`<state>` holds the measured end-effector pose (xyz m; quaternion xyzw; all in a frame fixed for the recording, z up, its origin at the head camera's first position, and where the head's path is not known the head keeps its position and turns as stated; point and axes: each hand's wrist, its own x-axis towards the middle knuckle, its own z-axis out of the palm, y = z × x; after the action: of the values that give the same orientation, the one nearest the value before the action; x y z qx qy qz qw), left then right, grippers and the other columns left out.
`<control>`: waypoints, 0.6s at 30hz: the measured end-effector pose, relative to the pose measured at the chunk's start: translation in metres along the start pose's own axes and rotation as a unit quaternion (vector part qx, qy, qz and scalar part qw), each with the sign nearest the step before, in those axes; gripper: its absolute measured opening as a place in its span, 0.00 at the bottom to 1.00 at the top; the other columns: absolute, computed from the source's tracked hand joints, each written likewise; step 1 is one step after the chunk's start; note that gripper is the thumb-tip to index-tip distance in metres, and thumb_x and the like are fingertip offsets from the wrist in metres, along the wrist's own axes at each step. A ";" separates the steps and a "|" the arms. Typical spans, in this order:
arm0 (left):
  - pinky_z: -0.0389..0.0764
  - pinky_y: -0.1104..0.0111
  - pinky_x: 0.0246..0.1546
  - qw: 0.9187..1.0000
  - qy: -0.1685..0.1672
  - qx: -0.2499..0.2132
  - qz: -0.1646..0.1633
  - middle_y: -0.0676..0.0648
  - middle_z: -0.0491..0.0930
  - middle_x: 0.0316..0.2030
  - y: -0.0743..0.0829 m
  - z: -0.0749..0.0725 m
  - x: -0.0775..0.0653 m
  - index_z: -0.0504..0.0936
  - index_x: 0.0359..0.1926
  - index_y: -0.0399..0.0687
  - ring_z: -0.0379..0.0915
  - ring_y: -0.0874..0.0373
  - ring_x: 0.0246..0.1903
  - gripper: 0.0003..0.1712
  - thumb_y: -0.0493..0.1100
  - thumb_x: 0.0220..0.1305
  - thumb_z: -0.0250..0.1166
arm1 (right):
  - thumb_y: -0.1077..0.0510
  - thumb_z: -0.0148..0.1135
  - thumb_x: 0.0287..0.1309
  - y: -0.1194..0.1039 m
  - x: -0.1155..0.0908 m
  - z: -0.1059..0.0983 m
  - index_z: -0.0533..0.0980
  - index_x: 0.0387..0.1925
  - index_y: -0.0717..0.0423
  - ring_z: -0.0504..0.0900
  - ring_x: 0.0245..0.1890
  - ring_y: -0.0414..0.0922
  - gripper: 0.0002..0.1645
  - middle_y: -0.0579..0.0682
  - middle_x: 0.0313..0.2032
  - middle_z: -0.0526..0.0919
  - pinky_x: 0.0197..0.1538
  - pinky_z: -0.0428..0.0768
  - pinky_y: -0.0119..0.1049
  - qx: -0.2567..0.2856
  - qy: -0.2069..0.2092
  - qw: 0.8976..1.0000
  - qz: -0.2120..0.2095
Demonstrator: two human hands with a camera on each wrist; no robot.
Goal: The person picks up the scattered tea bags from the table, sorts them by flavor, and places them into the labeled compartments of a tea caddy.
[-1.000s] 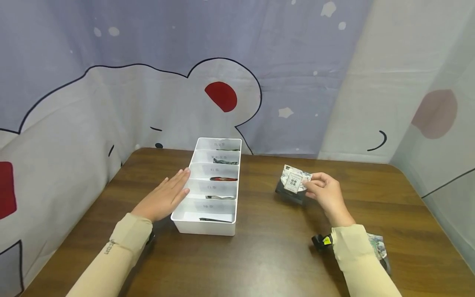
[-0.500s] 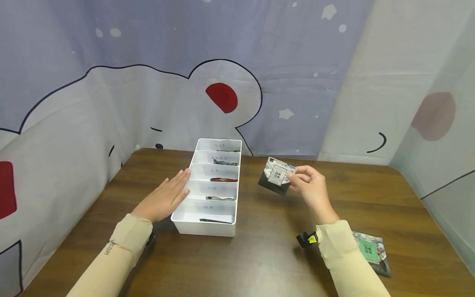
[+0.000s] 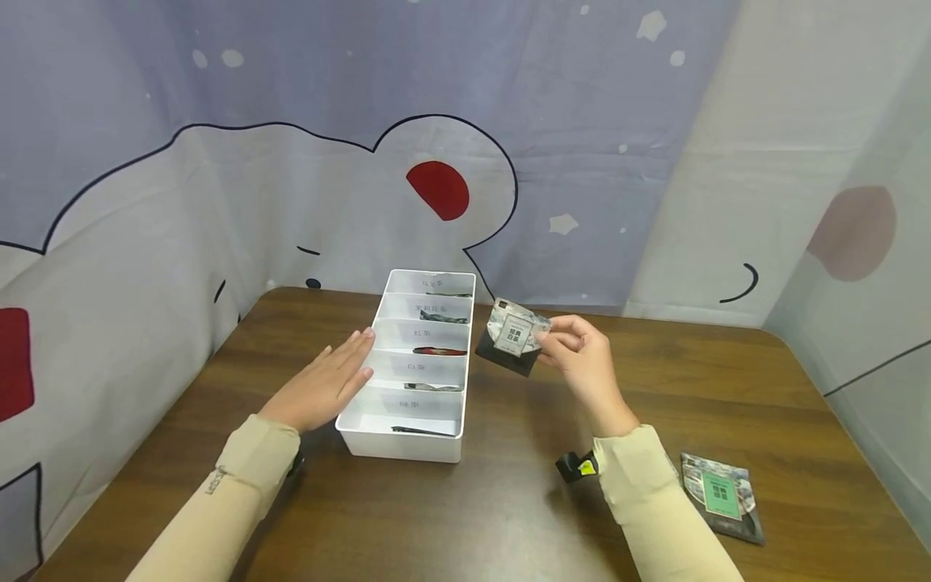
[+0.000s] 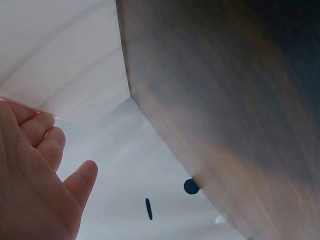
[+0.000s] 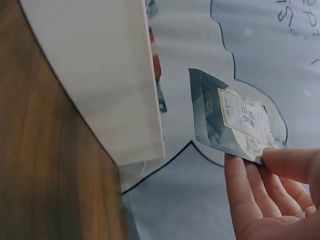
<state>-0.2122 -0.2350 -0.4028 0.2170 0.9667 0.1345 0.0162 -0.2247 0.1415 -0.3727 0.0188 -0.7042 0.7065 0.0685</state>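
Observation:
In the head view my right hand (image 3: 582, 364) pinches a tea sachet (image 3: 512, 338) by its right edge, thumb on the printed face. The sachet is dark at the bottom with a pale label, and it hangs tilted just right of a white divided box (image 3: 407, 447). The right wrist view shows the tea sachet (image 5: 235, 117) between thumb and fingers, above the box's rim. My left hand (image 3: 320, 388) rests with straight fingers on the box's left rim; the left wrist view shows those fingers (image 4: 52, 145) against the box wall. Each of the box's labelled compartments has a packet in it.
A second tea sachet with a green label (image 3: 722, 495) lies flat on the wooden table (image 3: 509, 517), right of my right forearm. A patterned cloth (image 3: 582, 162) hangs behind the table. A black wrist camera (image 3: 575, 466) sits under the right sleeve.
My right hand has carried the pinched sachet leftward, closer to the box. The green-labelled sachet has come out from behind the right sleeve. My left hand has stayed at the box rim.

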 end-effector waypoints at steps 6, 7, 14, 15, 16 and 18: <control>0.47 0.44 0.76 1.000 0.002 -0.004 0.001 0.43 0.44 0.80 0.000 0.000 0.000 0.45 0.81 0.41 0.40 0.45 0.79 0.38 0.58 0.82 0.37 | 0.74 0.60 0.64 -0.007 -0.001 0.017 0.74 0.49 0.73 0.86 0.34 0.36 0.12 0.52 0.34 0.88 0.44 0.87 0.36 0.015 -0.024 1.000 -0.009; 0.47 0.43 0.75 1.000 0.004 -0.003 0.004 0.43 0.45 0.80 0.000 0.000 0.000 0.45 0.81 0.41 0.41 0.44 0.79 0.38 0.58 0.82 0.37 | 0.74 0.60 0.64 -0.008 -0.001 0.020 0.74 0.49 0.73 0.86 0.34 0.36 0.12 0.53 0.35 0.88 0.44 0.87 0.37 0.016 -0.026 0.999 -0.012; 0.48 0.43 0.75 1.000 0.011 -0.005 0.007 0.42 0.46 0.80 0.004 -0.002 -0.002 0.47 0.80 0.40 0.42 0.43 0.78 0.38 0.57 0.82 0.38 | 0.74 0.60 0.64 -0.013 -0.004 0.041 0.75 0.47 0.74 0.86 0.33 0.36 0.11 0.60 0.37 0.88 0.42 0.87 0.34 0.027 -0.035 0.998 -0.042; 0.48 0.43 0.75 1.000 0.012 -0.005 0.008 0.42 0.46 0.80 0.004 -0.002 -0.002 0.47 0.80 0.40 0.42 0.43 0.78 0.38 0.57 0.82 0.38 | 0.74 0.60 0.64 -0.013 -0.004 0.044 0.75 0.47 0.74 0.86 0.33 0.36 0.11 0.61 0.37 0.88 0.42 0.87 0.34 0.031 -0.036 0.998 -0.047; 0.48 0.43 0.75 1.000 0.014 -0.005 0.008 0.42 0.47 0.80 0.005 -0.002 -0.002 0.47 0.80 0.40 0.43 0.43 0.78 0.38 0.57 0.82 0.38 | 0.75 0.60 0.63 -0.013 -0.005 0.047 0.75 0.47 0.74 0.86 0.33 0.37 0.11 0.62 0.37 0.87 0.41 0.87 0.34 0.036 -0.037 0.997 -0.050; 0.48 0.43 0.75 1.000 0.015 -0.006 0.008 0.42 0.47 0.80 0.005 -0.001 -0.002 0.47 0.80 0.40 0.43 0.43 0.78 0.37 0.57 0.82 0.38 | 0.75 0.60 0.63 -0.013 -0.007 0.052 0.75 0.47 0.74 0.87 0.33 0.37 0.11 0.63 0.37 0.87 0.42 0.87 0.35 0.044 -0.038 0.997 -0.056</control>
<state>-0.2090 -0.2318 -0.4001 0.2227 0.9643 0.1436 0.0021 -0.2203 0.0893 -0.3605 0.0877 -0.6723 0.7307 0.0802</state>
